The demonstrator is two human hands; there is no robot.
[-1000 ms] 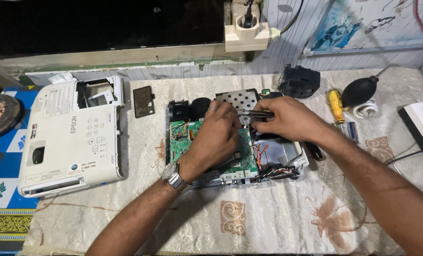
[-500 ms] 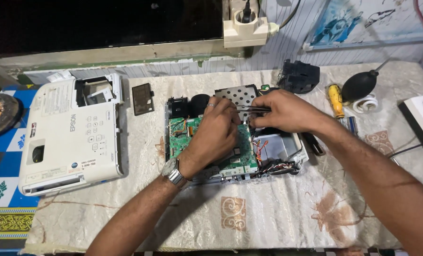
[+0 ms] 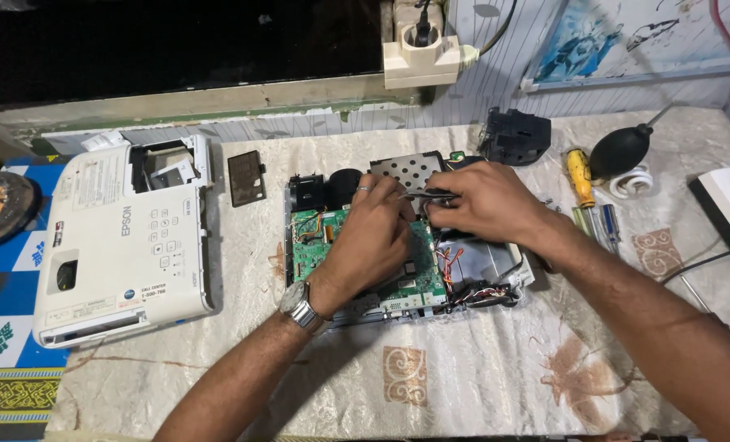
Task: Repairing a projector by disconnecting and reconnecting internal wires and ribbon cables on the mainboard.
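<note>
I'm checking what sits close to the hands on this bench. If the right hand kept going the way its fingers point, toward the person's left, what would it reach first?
Most likely the left hand: the right hand points at its fingertips over the opened projector chassis, a thin metal tool between them. Depth is unclear.

Opened projector chassis (image 3: 398, 270) lies flat; green circuit board (image 3: 316, 245) exposed.
</note>
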